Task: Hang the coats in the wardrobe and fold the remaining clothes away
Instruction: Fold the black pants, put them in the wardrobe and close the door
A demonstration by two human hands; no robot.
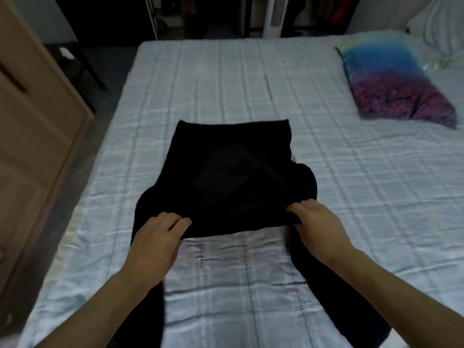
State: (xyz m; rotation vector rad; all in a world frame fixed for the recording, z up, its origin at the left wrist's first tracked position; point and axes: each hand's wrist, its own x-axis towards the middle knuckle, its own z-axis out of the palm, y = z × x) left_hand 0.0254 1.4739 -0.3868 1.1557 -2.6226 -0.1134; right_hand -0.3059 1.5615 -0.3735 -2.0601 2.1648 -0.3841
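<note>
A black garment [226, 172] lies partly folded in the middle of the bed [351, 197], with two dark parts trailing toward me under my forearms. My left hand [155, 234] grips its near left edge, fingers curled over the cloth. On the near right corner, my right hand [316, 222] pinches the fabric. The near edge is lifted a little off the sheet. An open dark wardrobe [200, 16] stands beyond the foot of the bed.
A blue and purple pillow [394, 81] lies at the right, with a white pillow [442, 23] behind it. A wooden cabinet [32, 121] stands close on the left. A white tower fan [273, 16] is at the back.
</note>
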